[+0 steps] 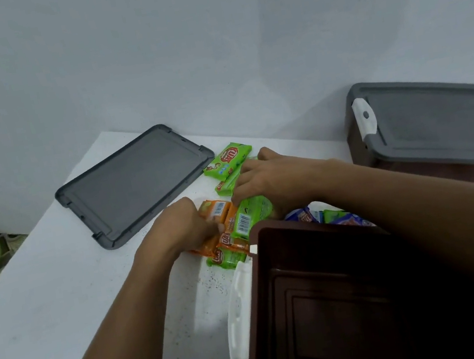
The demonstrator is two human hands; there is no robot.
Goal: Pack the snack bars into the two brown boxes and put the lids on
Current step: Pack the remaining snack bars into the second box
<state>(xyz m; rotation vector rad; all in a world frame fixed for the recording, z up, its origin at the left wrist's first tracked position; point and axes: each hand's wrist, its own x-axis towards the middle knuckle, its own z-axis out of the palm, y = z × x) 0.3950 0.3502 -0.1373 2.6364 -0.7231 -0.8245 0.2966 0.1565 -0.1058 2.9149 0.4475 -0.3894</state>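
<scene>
head view: looking down on a white table [44, 293] set against a pale wall. an open brown box [344, 302] sits at 5 o'clock, empty as far as its dark inside shows, with a white latch [239, 310] hanging on its left side. a second brown box [433, 159] stands at 3 o'clock with its grey lid [438, 117] already on. a loose grey lid [136, 183] lies flat on the table at 10 o'clock.

near the middle of the picture a heap of snack bars lies on the table just beyond the open box. the left hand [181, 226] has its fingers curled down onto the orange bars [216, 211]; whether it truly grips them i cannot tell, since the fingertips are hidden. the right hand [266, 177] reaches over the box with fingers bent, pressing on the green bars [251, 217] beneath it; its hold is also unclear. one green bar [228, 162] lies free at 12 o'clock of the heap, just beside the right hand. a few blue bars [304, 215] show behind the box rim, under the right forearm.
</scene>
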